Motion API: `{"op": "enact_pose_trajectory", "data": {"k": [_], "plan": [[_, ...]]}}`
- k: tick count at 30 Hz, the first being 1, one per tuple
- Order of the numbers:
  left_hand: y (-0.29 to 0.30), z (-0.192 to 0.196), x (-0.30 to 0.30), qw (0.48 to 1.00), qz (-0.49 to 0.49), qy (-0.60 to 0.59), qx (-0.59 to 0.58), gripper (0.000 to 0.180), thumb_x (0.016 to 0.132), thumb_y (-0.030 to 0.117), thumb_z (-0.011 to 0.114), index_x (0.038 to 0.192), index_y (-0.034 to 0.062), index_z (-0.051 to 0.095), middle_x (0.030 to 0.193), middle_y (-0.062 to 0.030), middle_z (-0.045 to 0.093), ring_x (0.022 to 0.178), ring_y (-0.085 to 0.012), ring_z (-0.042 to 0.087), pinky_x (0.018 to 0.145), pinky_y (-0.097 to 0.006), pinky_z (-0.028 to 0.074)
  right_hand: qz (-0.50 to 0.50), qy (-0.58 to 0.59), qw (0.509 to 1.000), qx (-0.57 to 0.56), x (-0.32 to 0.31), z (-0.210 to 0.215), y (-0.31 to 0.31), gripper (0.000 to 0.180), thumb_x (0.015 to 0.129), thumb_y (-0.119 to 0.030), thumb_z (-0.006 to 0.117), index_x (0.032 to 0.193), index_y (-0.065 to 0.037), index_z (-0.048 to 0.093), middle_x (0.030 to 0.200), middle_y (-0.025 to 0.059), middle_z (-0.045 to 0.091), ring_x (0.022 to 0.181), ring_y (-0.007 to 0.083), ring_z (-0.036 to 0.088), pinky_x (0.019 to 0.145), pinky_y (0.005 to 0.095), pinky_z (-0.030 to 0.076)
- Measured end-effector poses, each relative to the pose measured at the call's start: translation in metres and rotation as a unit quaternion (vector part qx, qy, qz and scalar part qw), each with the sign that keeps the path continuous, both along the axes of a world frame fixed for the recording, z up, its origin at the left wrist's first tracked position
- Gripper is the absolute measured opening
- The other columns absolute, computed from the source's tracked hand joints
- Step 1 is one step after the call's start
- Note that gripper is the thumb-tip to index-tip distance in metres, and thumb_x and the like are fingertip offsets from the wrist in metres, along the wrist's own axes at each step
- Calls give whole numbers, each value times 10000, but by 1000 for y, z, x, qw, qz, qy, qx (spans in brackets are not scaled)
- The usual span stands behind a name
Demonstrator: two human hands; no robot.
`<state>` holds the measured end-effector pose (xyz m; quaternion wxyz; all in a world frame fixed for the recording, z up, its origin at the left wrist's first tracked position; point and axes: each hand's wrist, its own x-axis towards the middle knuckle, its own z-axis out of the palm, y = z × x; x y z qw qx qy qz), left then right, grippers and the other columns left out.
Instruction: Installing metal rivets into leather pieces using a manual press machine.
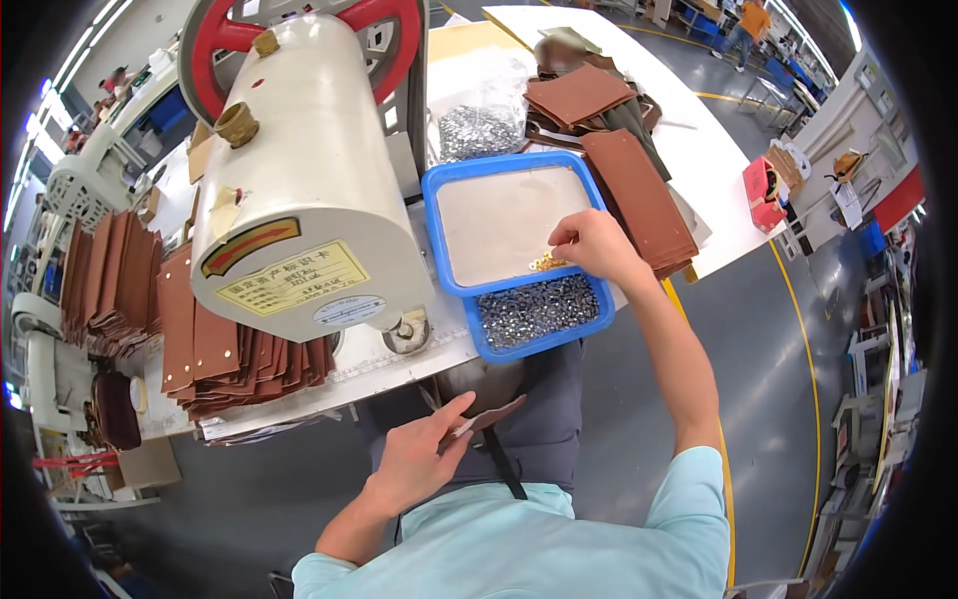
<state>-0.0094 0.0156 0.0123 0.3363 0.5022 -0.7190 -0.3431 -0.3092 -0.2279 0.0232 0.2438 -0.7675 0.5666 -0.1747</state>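
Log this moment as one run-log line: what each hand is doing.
left hand: holds brown leather piece over lap | right hand: pinching gold fittings in blue tray | press machine: untouched

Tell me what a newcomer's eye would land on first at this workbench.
First, the big cream press machine with its red wheel, at upper left. Right of it sits a blue tray, where the right hand picks at small gold rivets above a heap of dark rivets. Lower down, the left hand holds a brown leather piece over the lap.
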Motion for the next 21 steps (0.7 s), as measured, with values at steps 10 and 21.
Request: {"op": "enact_pose_trajectory", "data": {"k": [10, 21], "plan": [[-6, 6, 8, 977, 108, 119, 141, 350, 939, -8, 680, 1279, 74, 697, 1146, -100, 735, 920, -166, 709, 799, -289, 570, 83, 115, 987, -70, 15, -11, -18, 123, 818, -135, 690, 833, -28, 749, 868, 168, 747, 836, 365, 715, 789, 462, 562], [-17, -10, 21, 916, 44, 293, 271, 624, 901, -45, 662, 1494, 6, 473, 1251, -85, 680, 1139, -139, 643, 986, -314, 523, 79, -273, 958, -42, 53, 3, 102, 43, 797, 23, 721, 834, 1, 714, 936, 117, 770, 797, 159, 732, 747, 299, 599]]}}
